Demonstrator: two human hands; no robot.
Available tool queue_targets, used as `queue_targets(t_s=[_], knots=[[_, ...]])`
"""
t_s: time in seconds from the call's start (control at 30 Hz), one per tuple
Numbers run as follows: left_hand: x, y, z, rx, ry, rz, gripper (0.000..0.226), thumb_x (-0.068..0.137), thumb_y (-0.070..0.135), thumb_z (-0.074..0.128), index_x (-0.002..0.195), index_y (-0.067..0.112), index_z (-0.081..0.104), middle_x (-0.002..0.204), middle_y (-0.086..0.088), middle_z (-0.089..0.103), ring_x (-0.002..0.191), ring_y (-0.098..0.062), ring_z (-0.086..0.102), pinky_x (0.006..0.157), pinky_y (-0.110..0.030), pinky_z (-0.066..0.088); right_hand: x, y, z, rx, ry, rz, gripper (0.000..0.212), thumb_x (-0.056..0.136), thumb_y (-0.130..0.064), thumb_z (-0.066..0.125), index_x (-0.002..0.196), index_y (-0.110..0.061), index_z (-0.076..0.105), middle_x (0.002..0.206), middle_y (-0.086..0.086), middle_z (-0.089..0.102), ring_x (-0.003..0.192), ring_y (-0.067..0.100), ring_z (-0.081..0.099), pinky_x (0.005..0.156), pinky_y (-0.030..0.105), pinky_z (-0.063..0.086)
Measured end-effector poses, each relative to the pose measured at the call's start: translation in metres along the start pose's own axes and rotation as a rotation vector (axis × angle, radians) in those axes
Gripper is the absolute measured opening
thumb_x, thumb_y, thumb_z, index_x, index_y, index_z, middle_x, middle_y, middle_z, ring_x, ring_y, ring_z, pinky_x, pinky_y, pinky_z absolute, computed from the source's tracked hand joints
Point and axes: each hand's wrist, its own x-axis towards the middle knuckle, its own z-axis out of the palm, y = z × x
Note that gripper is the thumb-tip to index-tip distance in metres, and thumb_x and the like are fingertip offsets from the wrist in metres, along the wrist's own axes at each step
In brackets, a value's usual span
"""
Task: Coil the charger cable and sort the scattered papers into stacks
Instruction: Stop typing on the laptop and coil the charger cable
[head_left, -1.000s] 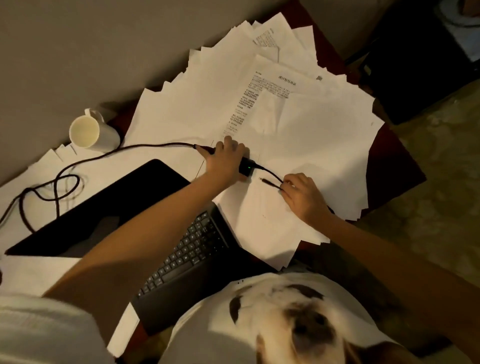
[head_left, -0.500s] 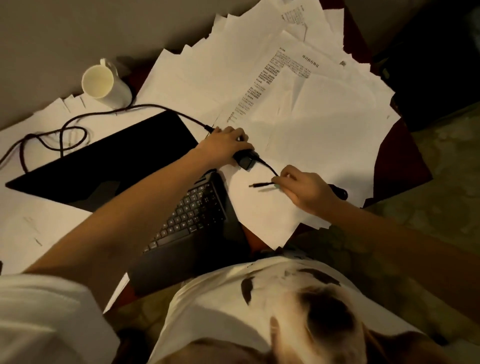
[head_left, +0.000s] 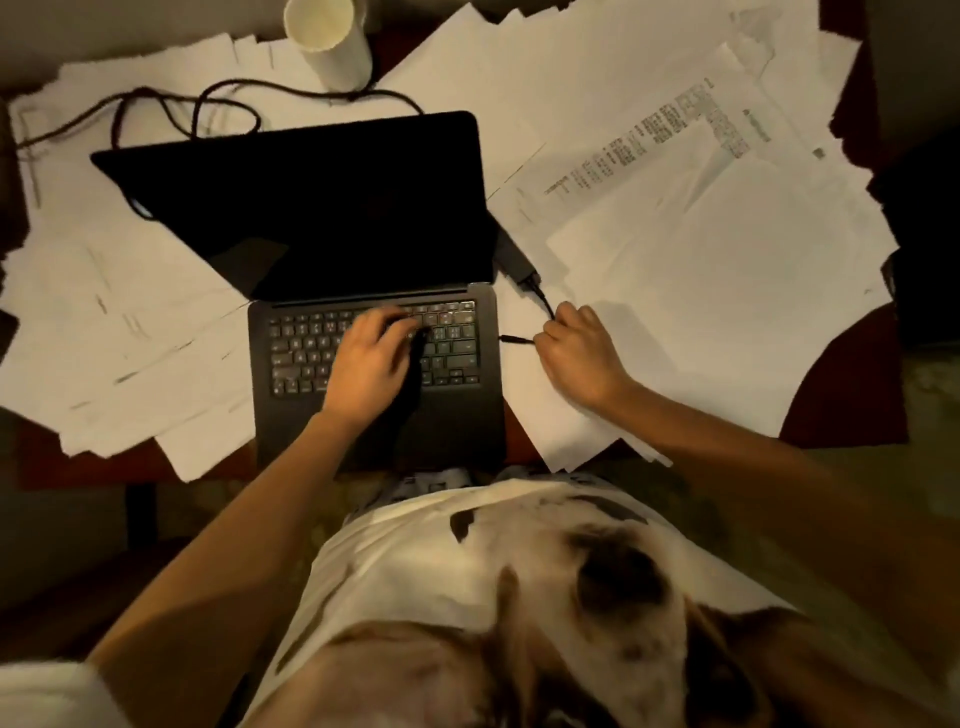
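**Cable uncoiled, sheets unsorted**

1 container is seen: a pale mug (head_left: 332, 44) at the far edge of the worktop (head_left: 841, 410), cut off by the top of the frame. Its inside looks pale, and whether anything is held in it cannot be told.

The charger cable (head_left: 208, 106) is black and lies uncoiled. Loose, crossing loops are spread over the sheets at the far left. From there it is led past the foot of the mug and behind the lid of the open laptop (head_left: 363, 208). Its power brick (head_left: 514, 260) lies just beside the laptop's right hinge. A thin lead is run from the brick into the right hand (head_left: 579, 353), whose fingers (head_left: 563, 317) are curled round it. The plug (head_left: 514, 339) sticks out towards the laptop's right edge.

The left hand (head_left: 371, 364) is rested on the keyboard (head_left: 296, 343), its fingers loosely bent and slightly spread over the keys.

The papers (head_left: 701, 270) lie in overlapping, skewed layers on both sides of the laptop. Printed lines are shown on a few at the far right.
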Motion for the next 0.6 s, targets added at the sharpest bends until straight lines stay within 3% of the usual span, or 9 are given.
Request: queue_targets(t_s=[0.1, 0.27, 0.4, 0.6], knots=[[-0.030, -0.028, -0.003, -0.029, 0.079, -0.348, 0.043, 0.093, 0.016, 0.058, 0.134, 0.005, 0.050, 0.135, -0.019, 0.046, 0.128, -0.035, 0.041, 0.109, -0.048, 0.035, 0.002, 0.002, 0.003, -0.066, -0.020, -0.024, 0.021, 0.071, -0.012, 0.078, 0.091, -0.010, 0.076, 0.075, 0.005, 0.069, 0.084, 0.028, 0.059, 0.071, 0.034, 0.039], [-0.058, -0.060, -0.003, -0.206, 0.203, -0.886, 0.064, 0.095, 0.033, 0.056, 0.147, 0.007, 0.030, 0.152, -0.017, 0.027, 0.142, -0.032, 0.023, 0.119, -0.042, 0.018, 0.013, -0.004, 0.014, 0.013, 0.060, -0.039, 0.014, 0.075, -0.006, 0.072, 0.089, -0.009, 0.074, 0.079, 0.004, 0.063, 0.091, 0.029, 0.046, 0.072, 0.037, 0.027], [-0.056, -0.064, -0.001, -0.352, 0.306, -1.057, 0.063, 0.098, 0.034, 0.051, 0.148, 0.007, 0.026, 0.153, -0.013, 0.028, 0.140, -0.030, 0.027, 0.116, -0.041, 0.023, 0.012, 0.004, 0.019, 0.164, 0.086, -0.034, 0.017, 0.084, -0.010, 0.061, 0.096, -0.007, 0.073, 0.083, 0.007, 0.065, 0.094, 0.034, 0.052, 0.074, 0.038, 0.039], [-0.045, -0.072, 0.001, -0.373, 0.283, -1.184, 0.060, 0.099, 0.041, 0.046, 0.148, 0.012, 0.029, 0.153, -0.010, 0.029, 0.140, -0.029, 0.026, 0.112, -0.045, 0.024, 0.021, 0.009, 0.019, 0.220, 0.052, -0.060, 0.018, 0.085, -0.009, 0.059, 0.097, -0.003, 0.071, 0.084, 0.010, 0.064, 0.093, 0.030, 0.043, 0.072, 0.040, 0.043]])
